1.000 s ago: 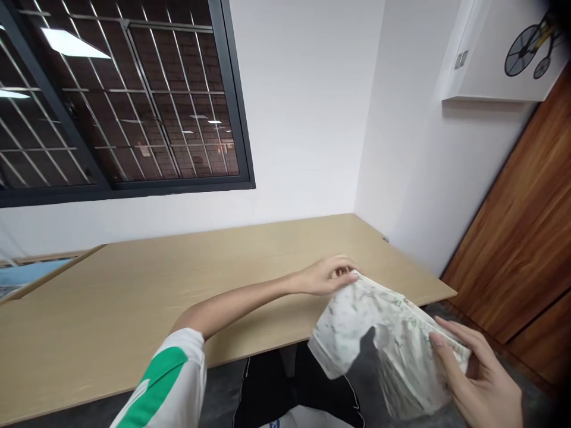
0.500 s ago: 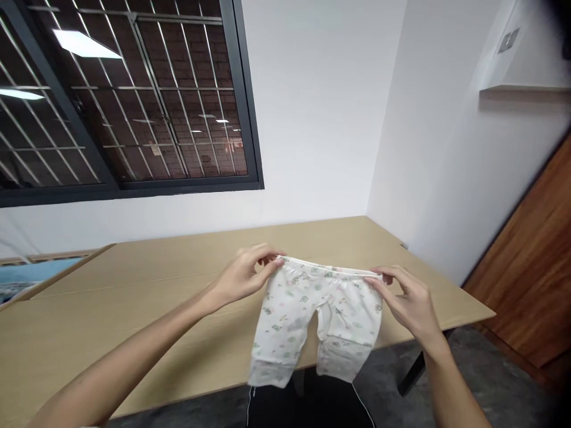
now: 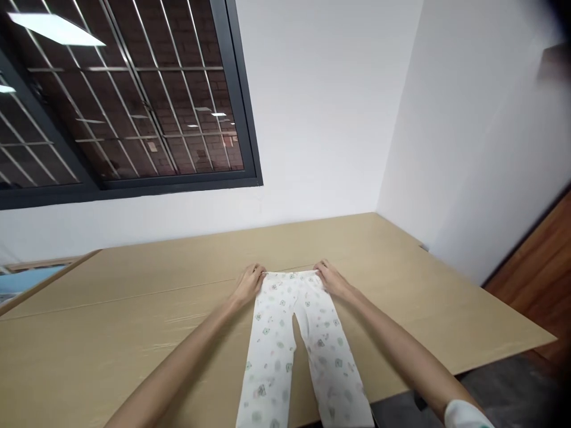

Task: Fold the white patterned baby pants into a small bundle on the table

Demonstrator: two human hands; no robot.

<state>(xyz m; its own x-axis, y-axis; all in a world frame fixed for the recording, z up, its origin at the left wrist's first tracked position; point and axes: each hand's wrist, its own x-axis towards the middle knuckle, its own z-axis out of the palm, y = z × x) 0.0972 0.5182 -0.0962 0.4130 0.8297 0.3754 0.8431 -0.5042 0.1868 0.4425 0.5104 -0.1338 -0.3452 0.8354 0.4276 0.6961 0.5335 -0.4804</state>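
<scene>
A pair of small white pants [image 3: 272, 333] with a green and grey print lies stretched over the table, waistband away from me and legs toward me. My left hand [image 3: 252, 282] is closed on the left corner of the waistband. The right corner is pinched in my right hand [image 3: 328, 276]. A narrow gap shows between the two legs, and the leg ends run out of the bottom of the view.
The wide tan table [image 3: 134, 303] reaches back to a white wall [image 3: 321, 119]. A dark-framed barred window [image 3: 243, 89] is at upper left. Something blue [image 3: 31, 279] lies beyond the table's left edge. A wooden panel [image 3: 535, 261] stands at right.
The pants have moved forward from hanging at the front edge onto the table, legs now extended. Both hands have reached farther forward and come closer together, still holding the waistband.
</scene>
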